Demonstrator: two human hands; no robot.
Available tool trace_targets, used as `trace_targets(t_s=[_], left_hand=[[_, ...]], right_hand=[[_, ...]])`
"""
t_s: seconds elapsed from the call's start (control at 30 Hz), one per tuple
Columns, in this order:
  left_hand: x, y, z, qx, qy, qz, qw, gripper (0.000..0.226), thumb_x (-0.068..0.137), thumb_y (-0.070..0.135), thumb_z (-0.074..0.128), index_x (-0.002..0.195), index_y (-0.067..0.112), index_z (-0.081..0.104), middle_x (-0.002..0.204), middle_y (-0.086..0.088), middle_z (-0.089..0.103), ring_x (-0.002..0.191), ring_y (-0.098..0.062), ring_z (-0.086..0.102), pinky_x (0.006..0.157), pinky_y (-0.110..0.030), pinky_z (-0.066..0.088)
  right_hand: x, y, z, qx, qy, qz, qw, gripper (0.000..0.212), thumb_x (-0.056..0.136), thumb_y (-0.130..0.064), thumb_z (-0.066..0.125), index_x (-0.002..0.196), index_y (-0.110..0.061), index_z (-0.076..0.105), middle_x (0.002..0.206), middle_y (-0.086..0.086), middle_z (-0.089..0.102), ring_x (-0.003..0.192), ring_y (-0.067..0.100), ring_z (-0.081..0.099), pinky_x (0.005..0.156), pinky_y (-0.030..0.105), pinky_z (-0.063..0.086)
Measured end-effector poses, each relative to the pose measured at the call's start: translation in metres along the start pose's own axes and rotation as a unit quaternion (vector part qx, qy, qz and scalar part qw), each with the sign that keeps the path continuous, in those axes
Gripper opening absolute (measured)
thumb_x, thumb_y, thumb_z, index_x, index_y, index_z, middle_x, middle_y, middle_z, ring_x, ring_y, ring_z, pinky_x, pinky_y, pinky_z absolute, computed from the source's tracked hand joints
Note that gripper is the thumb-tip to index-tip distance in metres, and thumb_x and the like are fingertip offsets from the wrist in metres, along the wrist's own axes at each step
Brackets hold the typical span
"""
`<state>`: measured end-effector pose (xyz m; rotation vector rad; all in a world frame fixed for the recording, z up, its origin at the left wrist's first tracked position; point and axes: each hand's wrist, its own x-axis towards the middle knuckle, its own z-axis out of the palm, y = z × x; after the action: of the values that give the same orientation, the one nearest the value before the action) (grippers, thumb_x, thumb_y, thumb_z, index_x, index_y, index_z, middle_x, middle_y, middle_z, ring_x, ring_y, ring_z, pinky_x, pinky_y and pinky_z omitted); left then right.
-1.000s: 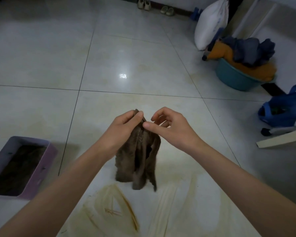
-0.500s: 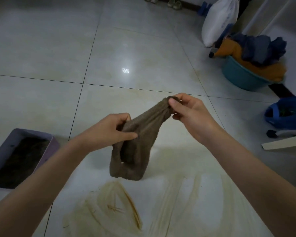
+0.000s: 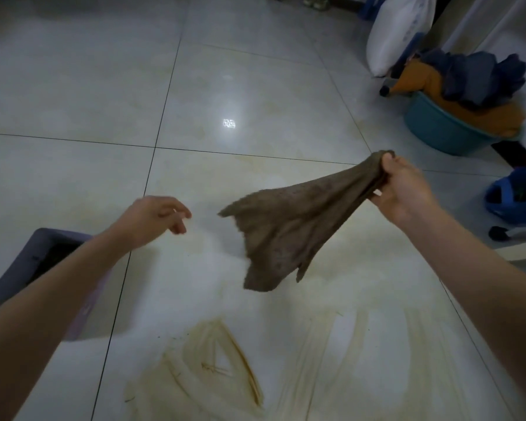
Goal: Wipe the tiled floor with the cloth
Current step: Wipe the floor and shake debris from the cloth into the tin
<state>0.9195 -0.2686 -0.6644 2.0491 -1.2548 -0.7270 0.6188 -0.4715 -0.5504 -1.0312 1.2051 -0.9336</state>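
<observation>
The glossy tiled floor (image 3: 255, 86) fills the frame, pale tiles split by dark grout lines, with a small bright light reflection above centre. Brownish smears (image 3: 219, 360) streak the tile across the lower middle and lower right. A purple tray (image 3: 40, 253) with dark contents sits at the left edge, partly hidden by the left forearm. In the upper right a teal basin (image 3: 438, 129) is heaped with orange and dark blue clothes (image 3: 468, 77), and a white sack (image 3: 398, 28) leans just behind it. A blue bag (image 3: 516, 196) lies at the right edge.

The right hand (image 3: 404, 192), right of centre, is raised above the floor with fingers and thumb curled tight round one bunched corner of the brown cloth (image 3: 289, 226). The cloth fans out down and to the left from that grip, hanging in the air over the tile, its lower edge clear of the floor.

The left hand (image 3: 152, 217) is left of centre, palm down, fingers loosely curled and holding nothing. Its fingertips are near the cloth's closest corner without touching it.
</observation>
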Motion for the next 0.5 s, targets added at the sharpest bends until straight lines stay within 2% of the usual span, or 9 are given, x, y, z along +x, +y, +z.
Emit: trace_targets(t_s=[0.03,0.1,0.17,0.27,0.3,0.37,0.43,0.5], left_hand=[[0.003,0.003,-0.005,-0.034,0.039,0.002,0.999,0.023,0.093,0.009,0.059,0.079,0.027,0.066,0.07,0.009,0.072,0.053,0.006,0.06,0.049,-0.004,0.037],[0.009,0.019,-0.004,-0.086,0.065,0.008,0.994,0.02,0.092,0.01,0.061,0.081,0.027,0.066,0.08,0.01,0.072,0.067,0.003,0.064,0.055,-0.004,0.039],[0.016,0.041,0.016,-0.113,0.036,0.031,0.992,0.013,0.09,0.008,0.064,0.092,0.021,0.066,0.095,0.002,0.071,0.081,-0.006,0.065,0.064,-0.004,0.043],[0.022,0.088,0.063,-0.141,-0.043,0.089,0.985,0.033,0.088,0.011,0.068,0.12,0.015,0.061,0.118,-0.007,0.064,0.094,-0.013,0.06,0.072,-0.005,0.043],[0.024,0.104,0.078,-0.144,-0.069,0.111,0.981,0.042,0.088,0.017,0.069,0.128,0.019,0.057,0.123,-0.004,0.061,0.101,-0.013,0.058,0.077,-0.007,0.042],[0.025,0.134,0.102,-0.15,-0.106,0.147,0.972,0.057,0.087,0.029,0.07,0.139,0.031,0.046,0.132,0.007,0.053,0.114,-0.009,0.052,0.085,-0.012,0.039],[0.026,0.158,0.115,-0.157,-0.113,0.18,0.964,0.06,0.086,0.035,0.07,0.14,0.033,0.043,0.132,0.014,0.05,0.118,-0.004,0.048,0.083,-0.008,0.035],[0.028,0.172,0.122,-0.174,-0.119,0.198,0.957,0.046,0.085,0.035,0.071,0.126,0.031,0.051,0.125,0.012,0.058,0.116,-0.005,0.052,0.081,-0.007,0.035]], right_hand=[[0.004,-0.003,-0.005,0.022,0.003,0.0,1.0,0.016,0.103,-0.02,0.044,0.095,-0.016,0.056,0.102,0.003,0.063,0.095,0.017,0.062,0.084,0.041,0.052],[0.009,-0.004,-0.012,0.027,-0.009,-0.005,1.0,0.016,0.102,-0.02,0.046,0.093,-0.015,0.058,0.093,0.001,0.063,0.086,0.015,0.062,0.076,0.036,0.053],[0.007,-0.001,-0.014,0.0,-0.052,-0.005,0.999,0.016,0.101,-0.02,0.048,0.093,-0.013,0.059,0.085,0.001,0.065,0.078,0.013,0.064,0.073,0.033,0.055],[-0.001,0.005,-0.013,-0.062,-0.125,-0.002,0.99,0.017,0.101,-0.021,0.048,0.097,-0.01,0.06,0.079,0.003,0.067,0.075,0.019,0.065,0.077,0.038,0.056],[-0.004,0.006,-0.012,-0.068,-0.143,-0.002,0.987,0.017,0.101,-0.02,0.048,0.097,-0.009,0.06,0.079,0.004,0.068,0.076,0.02,0.064,0.079,0.04,0.054],[-0.01,0.006,-0.009,-0.06,-0.17,-0.003,0.984,0.017,0.101,-0.017,0.047,0.097,-0.008,0.061,0.077,0.002,0.07,0.076,0.017,0.064,0.077,0.034,0.055],[-0.016,0.006,-0.009,-0.082,-0.198,-0.012,0.977,0.017,0.1,-0.016,0.047,0.095,-0.007,0.061,0.075,0.0,0.07,0.076,0.014,0.064,0.076,0.027,0.055],[-0.021,0.007,-0.011,-0.094,-0.224,-0.01,0.97,0.017,0.099,-0.016,0.048,0.095,-0.006,0.06,0.076,0.001,0.069,0.078,0.013,0.066,0.077,0.025,0.057]])
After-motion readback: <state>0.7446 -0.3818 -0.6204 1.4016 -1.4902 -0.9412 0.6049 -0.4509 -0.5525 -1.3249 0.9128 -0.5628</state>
